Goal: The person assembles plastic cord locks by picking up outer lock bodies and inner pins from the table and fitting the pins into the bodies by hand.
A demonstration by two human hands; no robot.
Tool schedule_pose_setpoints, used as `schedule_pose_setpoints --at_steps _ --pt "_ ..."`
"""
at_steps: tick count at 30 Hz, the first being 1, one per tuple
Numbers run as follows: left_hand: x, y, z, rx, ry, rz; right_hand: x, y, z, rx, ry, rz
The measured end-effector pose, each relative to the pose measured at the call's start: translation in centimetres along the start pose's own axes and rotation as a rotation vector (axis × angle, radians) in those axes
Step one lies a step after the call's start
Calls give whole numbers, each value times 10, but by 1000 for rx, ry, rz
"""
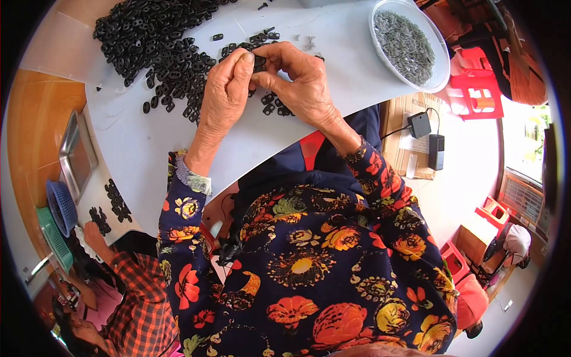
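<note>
Above the white table (238, 149), my left hand (227, 89) and my right hand (299, 86) meet fingertip to fingertip. Thumb and fingers of each are pinched around a small black plastic piece (260, 63), mostly hidden by the fingers. Just beyond and left of my hands spreads a big heap of small black plastic pieces (148, 35), oval with two holes. Several more lie loose under and beside my wrists. A few tiny clear pieces (310, 43) and dark screws (269, 30) rest beyond my right hand.
A round translucent tub (441, 74) of small clear pieces stands at the far right. Left are a metal tray (77, 154), a blue basket (61, 205) and a green basket (52, 238). A person in a checked shirt (140, 291) works nearby. Red stools (476, 95) stand right.
</note>
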State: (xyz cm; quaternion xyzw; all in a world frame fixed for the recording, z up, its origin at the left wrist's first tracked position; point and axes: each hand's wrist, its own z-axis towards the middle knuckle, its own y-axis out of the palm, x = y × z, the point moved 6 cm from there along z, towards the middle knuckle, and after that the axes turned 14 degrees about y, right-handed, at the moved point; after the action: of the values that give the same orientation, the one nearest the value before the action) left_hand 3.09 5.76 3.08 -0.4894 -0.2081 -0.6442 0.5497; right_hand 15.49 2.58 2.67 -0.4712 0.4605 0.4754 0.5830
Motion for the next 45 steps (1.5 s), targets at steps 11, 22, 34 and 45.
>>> schedule_pose_setpoints --at_steps 11,22,34,45 --pt "-6 2 -2 6 -1 -26 -4 0 -2 26 -15 -84" --pt "-10 3 -4 18 16 -11 -3 1 -2 37 -33 -120" --pt "-11 4 -6 -30 2 -33 -5 2 -3 16 -55 -108" --pt "-11 6 -7 -58 -16 -61 -8 0 -5 25 -43 -135"
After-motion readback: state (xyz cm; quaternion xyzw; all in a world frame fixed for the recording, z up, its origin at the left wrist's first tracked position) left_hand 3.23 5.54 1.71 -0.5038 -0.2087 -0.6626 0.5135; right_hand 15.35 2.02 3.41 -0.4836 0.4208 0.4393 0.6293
